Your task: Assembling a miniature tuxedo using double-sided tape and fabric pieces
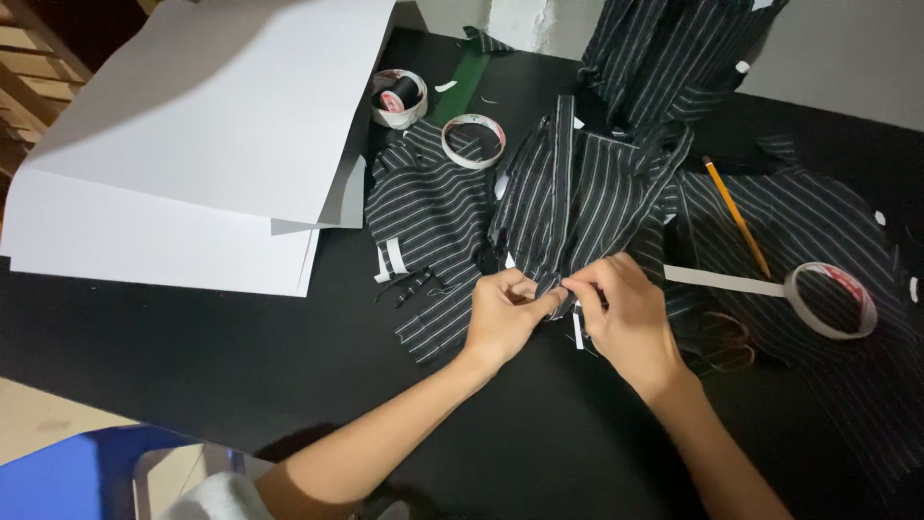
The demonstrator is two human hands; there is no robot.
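Observation:
Black fabric with thin white stripes [577, 193] lies in several pieces across a black table [192, 337]. My left hand [505, 313] and my right hand [626, 313] meet at the near edge of the middle piece, both pinching a small fold of it between fingertips. A short strip of white tape hangs just under my right fingers. A roll of white tape [831, 300] lies to the right with a length pulled out toward my right hand.
Large white paper sheets [192, 125] cover the table's left part. Two more tape rolls [474, 141] [398, 97] sit at the back. A yellow pencil [736, 217] and scissors [722, 342] lie on the fabric at right. A blue chair [77, 477] is at lower left.

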